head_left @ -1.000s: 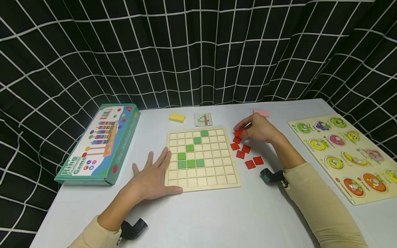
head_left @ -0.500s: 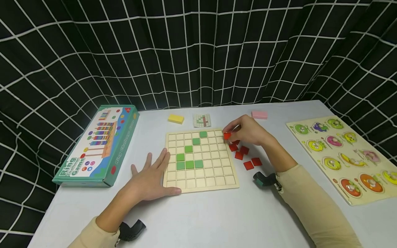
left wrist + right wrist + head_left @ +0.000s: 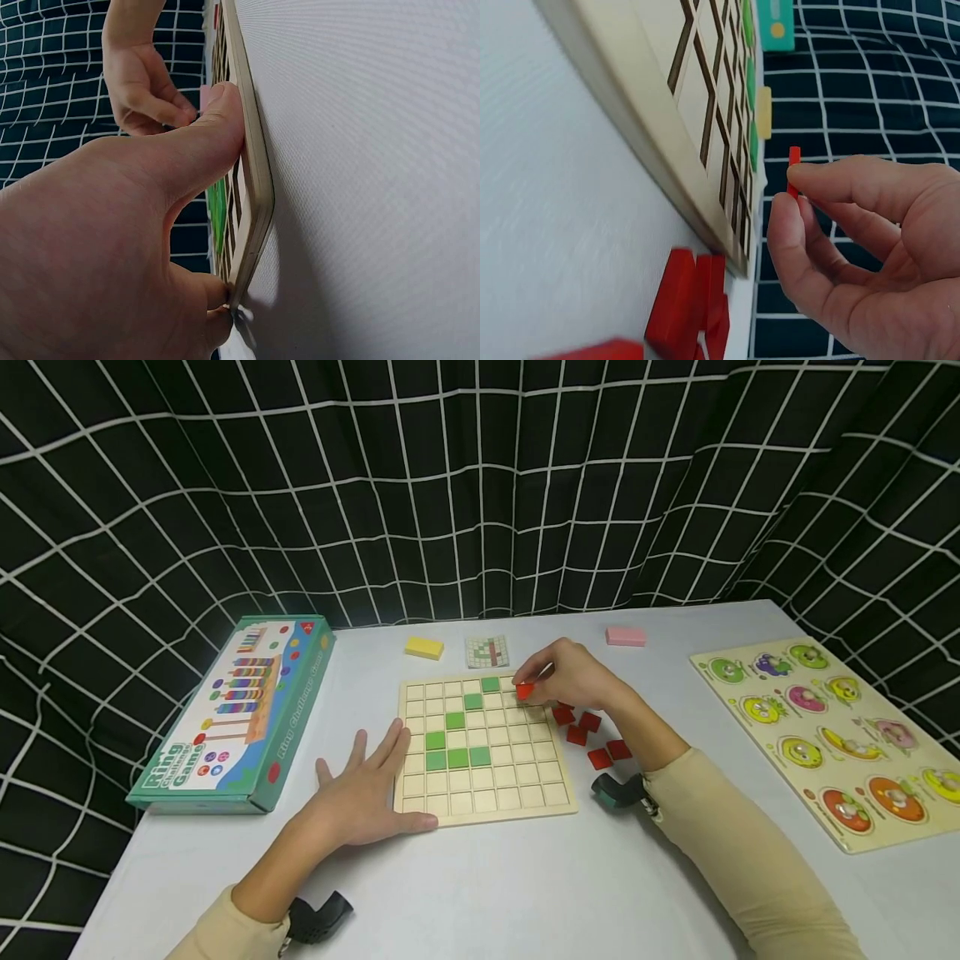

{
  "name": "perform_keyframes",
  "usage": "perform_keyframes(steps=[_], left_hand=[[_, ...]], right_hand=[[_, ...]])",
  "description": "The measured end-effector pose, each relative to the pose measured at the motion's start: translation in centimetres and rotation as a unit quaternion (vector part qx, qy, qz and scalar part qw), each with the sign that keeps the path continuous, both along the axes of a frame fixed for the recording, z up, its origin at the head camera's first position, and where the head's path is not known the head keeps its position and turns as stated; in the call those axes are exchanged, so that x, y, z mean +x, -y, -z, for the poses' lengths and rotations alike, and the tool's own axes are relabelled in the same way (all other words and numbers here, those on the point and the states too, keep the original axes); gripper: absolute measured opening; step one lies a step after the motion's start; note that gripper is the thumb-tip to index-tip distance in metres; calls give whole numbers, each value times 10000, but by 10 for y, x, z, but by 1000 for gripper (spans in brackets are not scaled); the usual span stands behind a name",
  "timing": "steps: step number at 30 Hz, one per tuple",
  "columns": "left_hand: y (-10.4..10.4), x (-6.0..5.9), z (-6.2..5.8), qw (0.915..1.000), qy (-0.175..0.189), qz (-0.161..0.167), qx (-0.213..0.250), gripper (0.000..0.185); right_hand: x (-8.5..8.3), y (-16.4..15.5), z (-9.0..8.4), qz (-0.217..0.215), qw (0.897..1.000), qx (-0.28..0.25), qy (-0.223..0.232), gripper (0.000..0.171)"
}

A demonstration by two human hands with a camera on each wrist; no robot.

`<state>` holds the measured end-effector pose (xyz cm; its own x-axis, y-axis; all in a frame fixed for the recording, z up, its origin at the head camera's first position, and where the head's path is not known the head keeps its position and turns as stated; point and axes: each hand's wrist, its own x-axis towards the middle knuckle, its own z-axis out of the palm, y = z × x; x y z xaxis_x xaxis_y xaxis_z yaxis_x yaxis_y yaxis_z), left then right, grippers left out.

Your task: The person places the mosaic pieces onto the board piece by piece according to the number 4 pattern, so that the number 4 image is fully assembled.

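A wooden grid board (image 3: 517, 785) lies mid-table with several green tiles (image 3: 457, 739) set in a bent line. My right hand (image 3: 573, 677) pinches a red tile (image 3: 524, 691) just above the board's top right squares; the right wrist view shows that red tile (image 3: 793, 171) held edge-on between thumb and forefinger. More red tiles (image 3: 588, 735) lie loose beside the board's right edge. My left hand (image 3: 360, 793) rests flat on the table, fingers straight, thumb along the board's lower left corner. In the left wrist view that thumb (image 3: 217, 135) presses on the board's edge (image 3: 255, 180).
A green "Ring Game" box (image 3: 232, 714) sits at the left. A fruit peg puzzle (image 3: 851, 739) lies at the right. Behind the board lie a yellow block (image 3: 424, 647), a small pattern card (image 3: 487, 652) and a pink block (image 3: 626, 636). A black checked curtain hangs behind.
My right hand lifted a red tile from the loose pile and carried it leftward over the board's top right squares. The left hand stayed in place.
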<state>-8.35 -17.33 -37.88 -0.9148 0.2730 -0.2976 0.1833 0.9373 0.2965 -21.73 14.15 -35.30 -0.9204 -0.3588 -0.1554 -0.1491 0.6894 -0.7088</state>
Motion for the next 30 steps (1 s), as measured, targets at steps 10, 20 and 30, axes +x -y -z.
perform_keyframes(steps=[10, 20, 30], left_hand=[[0, -1, 2, 10000, -8, 19, -35, 126], [2, -1, 3, 10000, 6, 15, -30, 127], [2, -1, 1, 10000, 39, 18, -37, 126]], right_hand=[[-3, 21, 0, -167, 9998, 88, -24, 26], [-8, 37, 1, -187, 9997, 81, 161, 26], [-11, 47, 0, -250, 9987, 256, 364, 26]])
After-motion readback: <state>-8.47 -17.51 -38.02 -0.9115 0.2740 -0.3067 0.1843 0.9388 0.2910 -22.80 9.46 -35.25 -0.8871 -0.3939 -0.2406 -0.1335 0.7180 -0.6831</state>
